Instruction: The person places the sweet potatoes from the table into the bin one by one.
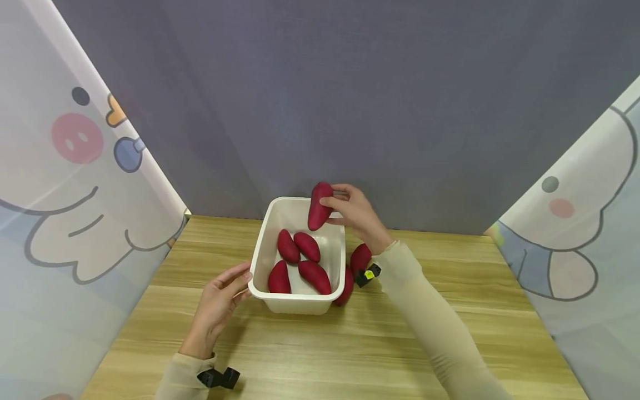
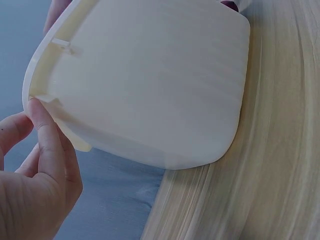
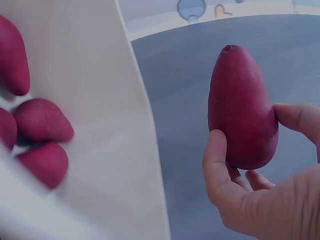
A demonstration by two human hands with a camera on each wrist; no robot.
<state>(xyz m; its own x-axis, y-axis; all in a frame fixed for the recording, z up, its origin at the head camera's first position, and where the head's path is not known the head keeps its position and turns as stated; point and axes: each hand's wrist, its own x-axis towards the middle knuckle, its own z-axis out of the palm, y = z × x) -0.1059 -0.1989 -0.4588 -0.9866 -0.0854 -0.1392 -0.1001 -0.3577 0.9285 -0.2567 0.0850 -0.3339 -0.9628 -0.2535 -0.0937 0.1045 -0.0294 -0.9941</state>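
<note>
A white plastic bin [image 1: 295, 303] stands on the table with several red mangoes [image 1: 314, 276] lying in it. My left hand [image 1: 215, 305] is at the bin's left side; in the left wrist view its thumb and fingers [image 2: 47, 145] pinch the rim. My right hand [image 1: 357, 214] grips another red mango [image 1: 320, 206] between thumb and fingers, above the bin's far right corner. Seen from the right wrist, this mango [image 3: 242, 110] is held with its narrow end up, clear of the bin wall [image 3: 120, 125].
Two more red mangoes [image 1: 360, 260] lie on the wooden table [image 1: 300, 355] against or close to the bin's right side, partly covered by the right wrist's camera. A grey curtain [image 1: 320, 100] rises behind the table, and cartoon-printed sheets [image 1: 575, 222] hang at both sides.
</note>
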